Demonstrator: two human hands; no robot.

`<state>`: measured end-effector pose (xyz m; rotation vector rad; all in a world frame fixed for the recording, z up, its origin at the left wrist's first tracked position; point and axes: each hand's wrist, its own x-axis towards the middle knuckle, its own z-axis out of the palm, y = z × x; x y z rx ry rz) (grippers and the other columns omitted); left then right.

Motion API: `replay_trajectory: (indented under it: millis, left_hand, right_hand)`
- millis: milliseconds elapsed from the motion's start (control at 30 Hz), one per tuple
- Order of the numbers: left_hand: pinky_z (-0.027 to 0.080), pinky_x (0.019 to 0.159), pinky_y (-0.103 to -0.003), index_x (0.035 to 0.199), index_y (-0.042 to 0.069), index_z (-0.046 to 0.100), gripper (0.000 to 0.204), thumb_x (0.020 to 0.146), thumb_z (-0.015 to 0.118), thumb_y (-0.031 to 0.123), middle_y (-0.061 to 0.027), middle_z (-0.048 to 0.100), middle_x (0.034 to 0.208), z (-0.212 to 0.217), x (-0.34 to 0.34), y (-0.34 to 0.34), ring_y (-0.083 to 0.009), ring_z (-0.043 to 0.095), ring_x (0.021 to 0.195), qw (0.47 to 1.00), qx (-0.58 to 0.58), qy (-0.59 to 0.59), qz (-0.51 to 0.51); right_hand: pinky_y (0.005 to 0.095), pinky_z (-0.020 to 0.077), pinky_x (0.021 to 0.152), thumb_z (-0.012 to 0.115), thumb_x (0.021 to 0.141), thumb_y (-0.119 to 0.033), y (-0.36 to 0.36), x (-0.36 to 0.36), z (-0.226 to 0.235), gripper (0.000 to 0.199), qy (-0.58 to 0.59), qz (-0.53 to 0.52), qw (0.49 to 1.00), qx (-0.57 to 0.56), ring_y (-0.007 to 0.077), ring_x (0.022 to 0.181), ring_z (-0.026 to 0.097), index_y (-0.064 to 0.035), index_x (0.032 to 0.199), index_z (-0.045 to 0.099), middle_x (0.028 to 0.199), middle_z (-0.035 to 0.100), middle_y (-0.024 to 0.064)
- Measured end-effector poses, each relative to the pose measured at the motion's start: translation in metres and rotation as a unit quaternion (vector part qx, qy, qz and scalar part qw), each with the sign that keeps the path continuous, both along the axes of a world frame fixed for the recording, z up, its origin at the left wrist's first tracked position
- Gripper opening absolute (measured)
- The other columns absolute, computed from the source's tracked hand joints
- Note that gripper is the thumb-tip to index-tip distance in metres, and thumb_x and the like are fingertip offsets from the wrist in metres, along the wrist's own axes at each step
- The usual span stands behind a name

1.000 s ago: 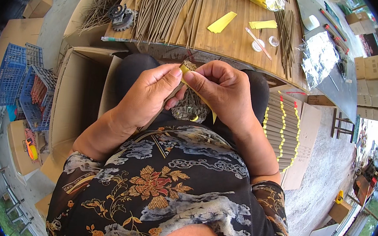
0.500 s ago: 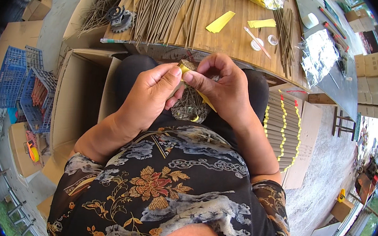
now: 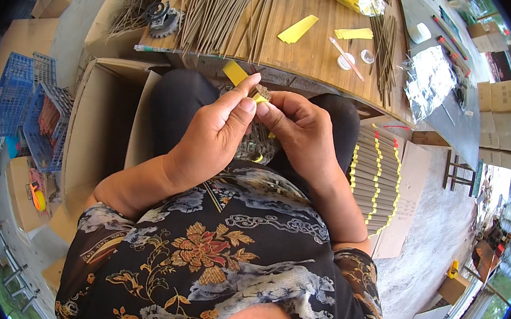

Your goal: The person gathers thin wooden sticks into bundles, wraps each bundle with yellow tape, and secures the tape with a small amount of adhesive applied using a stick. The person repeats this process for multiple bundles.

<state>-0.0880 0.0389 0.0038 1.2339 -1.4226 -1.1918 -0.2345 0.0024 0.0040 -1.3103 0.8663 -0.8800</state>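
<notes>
yellow strip (image 3: 234, 72) swung its free end from lower right to upper left — left hand (image 3: 219, 122) pinched it, right hand (image 3: 301, 127) gripped the stick bundle (image 3: 263, 91) near its tip, between the knees (image 3: 178, 100). slack pinch — strip might have slipped, sticks splayed.

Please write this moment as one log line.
left hand: pinching yellow strip | right hand: gripping brown bundle | strip: against bundle's end, tail beyond left hand
</notes>
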Motion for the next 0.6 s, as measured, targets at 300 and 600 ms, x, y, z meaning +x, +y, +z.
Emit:
replay_trajectory:
  millis: [300, 600]
  left_hand:
    - [0.035, 0.050, -0.016, 0.137, 0.004, 0.017, 0.052, 0.094, 0.036, 0.027, -0.0007, 0.045, 0.077, 0.003, 0.006, 0.000, -0.0052, 0.039, 0.061, 0.975, 0.096, 0.157, -0.128]
    - [0.037, 0.046, -0.018, 0.138, 0.009, -0.004, 0.073, 0.090, 0.048, 0.028, -0.0045, 0.046, 0.085, 0.002, 0.005, -0.004, -0.0088, 0.045, 0.062, 0.923, 0.203, 0.298, -0.134]
  right_hand:
    - [0.0276, 0.0493, 0.068, 0.053, 0.086, -0.009, -0.003, -0.009, -0.021, 0.021, -0.220, 0.134, 0.964, 0.073, 0.0176, 0.073, 0.061, 0.0053, 0.100, 0.049, 0.087, 0.058, 0.0088]
    - [0.0274, 0.0489, 0.070, 0.057, 0.083, -0.006, -0.017, -0.024, -0.015, 0.018, -0.165, 0.202, 0.965, 0.030, 0.0168, 0.076, 0.060, 0.0045, 0.097, 0.053, 0.087, 0.057, 0.0068]
